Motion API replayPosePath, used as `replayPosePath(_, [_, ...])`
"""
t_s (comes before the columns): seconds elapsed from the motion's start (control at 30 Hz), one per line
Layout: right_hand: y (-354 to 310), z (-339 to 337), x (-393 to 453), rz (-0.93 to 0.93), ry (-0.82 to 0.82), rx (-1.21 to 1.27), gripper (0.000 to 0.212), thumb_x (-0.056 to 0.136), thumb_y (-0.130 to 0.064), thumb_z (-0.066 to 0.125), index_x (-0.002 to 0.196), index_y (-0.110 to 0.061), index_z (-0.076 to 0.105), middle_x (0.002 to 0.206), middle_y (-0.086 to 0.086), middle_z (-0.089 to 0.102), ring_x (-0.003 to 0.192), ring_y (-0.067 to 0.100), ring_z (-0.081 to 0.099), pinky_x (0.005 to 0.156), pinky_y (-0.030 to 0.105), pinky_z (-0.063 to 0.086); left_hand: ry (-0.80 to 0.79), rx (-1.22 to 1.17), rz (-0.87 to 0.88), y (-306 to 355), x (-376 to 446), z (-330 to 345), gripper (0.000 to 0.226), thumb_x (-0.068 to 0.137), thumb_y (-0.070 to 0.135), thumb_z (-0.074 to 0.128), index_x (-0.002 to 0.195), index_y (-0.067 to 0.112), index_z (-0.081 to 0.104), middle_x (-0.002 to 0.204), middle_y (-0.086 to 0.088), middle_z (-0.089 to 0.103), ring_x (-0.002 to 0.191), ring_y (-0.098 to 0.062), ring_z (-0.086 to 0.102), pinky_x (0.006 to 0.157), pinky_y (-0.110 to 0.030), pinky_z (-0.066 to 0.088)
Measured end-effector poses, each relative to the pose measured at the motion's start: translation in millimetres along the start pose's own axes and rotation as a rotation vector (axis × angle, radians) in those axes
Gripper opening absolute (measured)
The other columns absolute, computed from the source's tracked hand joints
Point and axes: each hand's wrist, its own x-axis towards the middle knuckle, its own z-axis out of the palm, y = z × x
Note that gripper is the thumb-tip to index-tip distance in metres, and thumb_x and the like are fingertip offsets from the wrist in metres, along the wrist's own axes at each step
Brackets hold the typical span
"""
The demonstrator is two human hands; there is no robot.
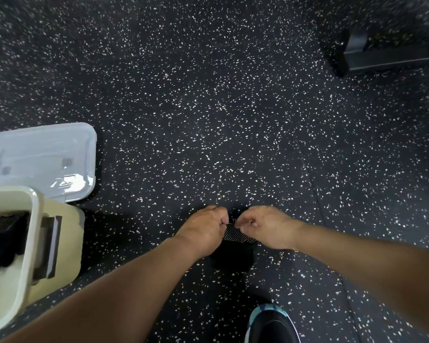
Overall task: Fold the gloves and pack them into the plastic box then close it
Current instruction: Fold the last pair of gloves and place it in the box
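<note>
Down on the speckled black rubber floor (208, 107), left hand (203, 229) and right hand (265, 226) pinch the black dotted-palm glove (235, 235) shut-fingered; a slipping edge could undo the fold, well apart from the cream plastic box (32, 243).

Both forearms are showing bare, no sleeves reaching the left hand (204, 227) or right hand (266, 226). A black shoe (270, 325) with light blue trim is showing near.

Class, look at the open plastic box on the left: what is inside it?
Inside the box, dark fabric shows, probably gloves already packed. The rim and the picture's edge hide the rest, so no count is possible. The lid lies off, behind it.
</note>
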Motion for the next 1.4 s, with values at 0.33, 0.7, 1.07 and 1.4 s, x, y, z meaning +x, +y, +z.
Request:
replayPosePath(0.33, [9.5, -8.9, -4.6, 0.084, 0.148, -0.172, 0.026, 0.085, -0.040, 0.064, 0.107, -0.028, 0.059, 0.106, -0.009, 0.048, 0.093, 0.012, 0.057, 0.085, 0.030, 0.050, 0.027, 0.133, -0.042, 5.2, 2.0, -11.1, 0.024, 0.092, 0.025, 0.059, 0.115, 0.026, 0.052, 0.116, 0.008, 0.041, 0.097, -0.012, 0.049, 0.093, -0.027, 0.042])
replayPosePath(0.7, [-2.4, -16.5, -23.6, 0.021, 0.182, -0.002, 0.006, 0.085, -0.033, 0.065, 0.085, -0.032, 0.059, 0.089, -0.005, 0.068, 0.064, 0.015, 0.064, 0.068, 0.032, 0.057, 0.049, 0.042, -0.027, 1.3, -15.9, -44.1, 0.010, 0.089, 0.028, 0.063, 0.095, 0.031, 0.055, 0.114, 0.010, 0.051, 0.102, -0.007, 0.048, 0.089, -0.022, 0.038])
replayPosePath(1.07, [-121.4, -101.2, -63.5, -0.186, 0.387, -0.122, 0.008, 0.085, -0.032, 0.067, 0.080, -0.033, 0.061, 0.068, -0.008, 0.070, 0.055, 0.011, 0.063, 0.045, 0.010, 0.043, 0.264, 0.097, 0.088, -0.1, -83.5, -177.0, 0.014, 0.091, 0.032, 0.062, 0.104, 0.035, 0.065, 0.083, 0.017, 0.057, 0.056, -0.007, 0.055, 0.048, -0.009, 0.039])
replayPosePath(1.4, [-264.1, -116.3, -69.5, -0.450, 0.480, -0.141, 0.018, 0.084, -0.024, 0.069, 0.095, -0.038, 0.072, 0.070, -0.017, 0.068, 0.046, -0.006, 0.054, 0.043, 0.008, 0.040, 0.498, 0.181, 0.063, -48.5, -182.7, -279.1, 0.016, 0.086, 0.030, 0.068, 0.101, 0.032, 0.070, 0.070, 0.025, 0.051, 0.064, 0.012, 0.051, 0.056, 0.000, 0.034])
